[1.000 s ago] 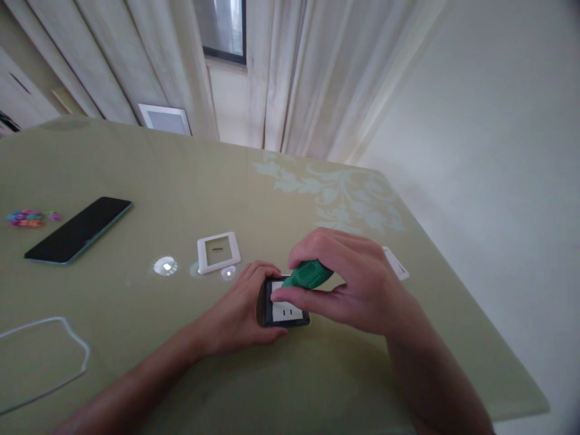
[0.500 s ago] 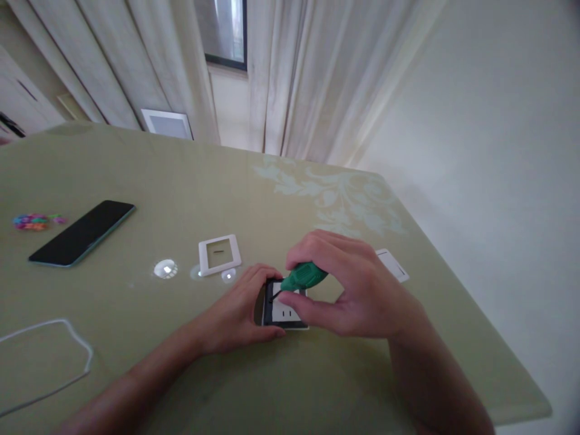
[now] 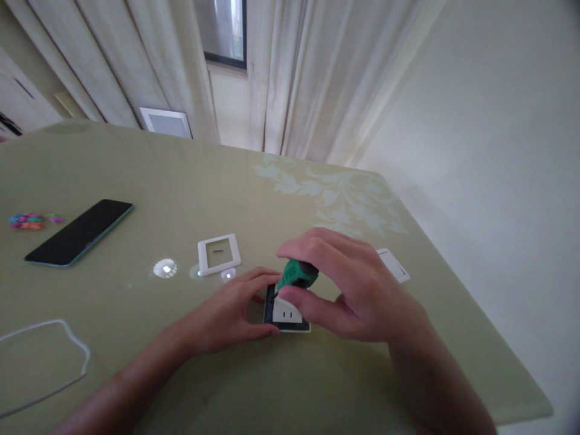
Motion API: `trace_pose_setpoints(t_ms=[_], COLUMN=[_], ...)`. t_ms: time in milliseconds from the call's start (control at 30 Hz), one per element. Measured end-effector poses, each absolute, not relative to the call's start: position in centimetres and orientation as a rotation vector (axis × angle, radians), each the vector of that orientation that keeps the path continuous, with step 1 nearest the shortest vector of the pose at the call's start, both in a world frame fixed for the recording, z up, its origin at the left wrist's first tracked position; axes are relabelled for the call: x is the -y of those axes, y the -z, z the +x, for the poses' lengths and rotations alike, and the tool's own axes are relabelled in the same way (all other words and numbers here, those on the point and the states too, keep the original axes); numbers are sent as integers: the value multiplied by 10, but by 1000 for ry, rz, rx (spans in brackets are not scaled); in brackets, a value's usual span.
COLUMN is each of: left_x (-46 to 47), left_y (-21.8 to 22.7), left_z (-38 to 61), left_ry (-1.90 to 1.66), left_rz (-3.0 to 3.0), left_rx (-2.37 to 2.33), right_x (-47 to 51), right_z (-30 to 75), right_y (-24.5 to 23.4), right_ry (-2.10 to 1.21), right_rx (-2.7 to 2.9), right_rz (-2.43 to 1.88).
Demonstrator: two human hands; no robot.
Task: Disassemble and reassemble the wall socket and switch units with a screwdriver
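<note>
Worktop (image 3: 158, 181), pale green with a leafy pattern near its far right corner, fills most of the view. Behind it hang curtains (image 3: 326, 72) with a wall (image 3: 489, 151) to their right, a window (image 3: 224, 30) between 2 of them, and a white panel (image 3: 168, 122) showing past the far edge. Right hand (image 3: 344, 284) pinches a screwdriver between thumb and fingers. Left hand (image 3: 231, 308) curves round the left side of a socket, fingers at its far edge, thumb at its near edge. On the left lie a dark phone (image 3: 81, 232) and, nearer, a bent white cord (image 3: 60, 322). A white frame (image 3: 203, 258) lies beyond the left hand, apart from it. The socket (image 3: 287, 310) sits between the 2 hands, face up, 2 slots visible. A white plate (image 3: 394, 266) lies beyond the right hand, partly hidden. The green screwdriver (image 3: 295, 275) leans over the socket, tip near its left side; contact is unclear. Colourful beads (image 3: 29, 222) lie beside the phone. A tiny dark strip (image 3: 218, 251) lies inside the frame.
</note>
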State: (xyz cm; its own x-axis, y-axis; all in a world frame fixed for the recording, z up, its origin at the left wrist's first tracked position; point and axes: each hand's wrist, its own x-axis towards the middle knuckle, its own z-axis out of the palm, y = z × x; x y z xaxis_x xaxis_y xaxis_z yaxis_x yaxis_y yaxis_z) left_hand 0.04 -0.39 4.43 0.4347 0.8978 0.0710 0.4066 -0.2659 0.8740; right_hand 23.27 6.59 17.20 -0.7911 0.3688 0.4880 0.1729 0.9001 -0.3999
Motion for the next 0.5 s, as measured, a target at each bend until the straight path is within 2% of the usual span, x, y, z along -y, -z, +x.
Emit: trace_pose_setpoints(t_ms=[100, 267, 400, 500], left_x=[5, 4, 5, 5], left_y=[-43, -44, -45, -46], left_z=[3, 5, 5, 4], left_ry=[-775, -728, -703, -716], left_rz=[1887, 1938, 1912, 1923], left_rx=[-1112, -1142, -1155, -1153], right_x=[-66, -68, -70, -70], right_z=[233, 233, 232, 230], right_y=[-172, -170, -172, -168], right_ry=[-509, -225, -443, -268], right_rx=[2484, 2447, 2487, 2426], right_rz=[-315, -369, -300, -285])
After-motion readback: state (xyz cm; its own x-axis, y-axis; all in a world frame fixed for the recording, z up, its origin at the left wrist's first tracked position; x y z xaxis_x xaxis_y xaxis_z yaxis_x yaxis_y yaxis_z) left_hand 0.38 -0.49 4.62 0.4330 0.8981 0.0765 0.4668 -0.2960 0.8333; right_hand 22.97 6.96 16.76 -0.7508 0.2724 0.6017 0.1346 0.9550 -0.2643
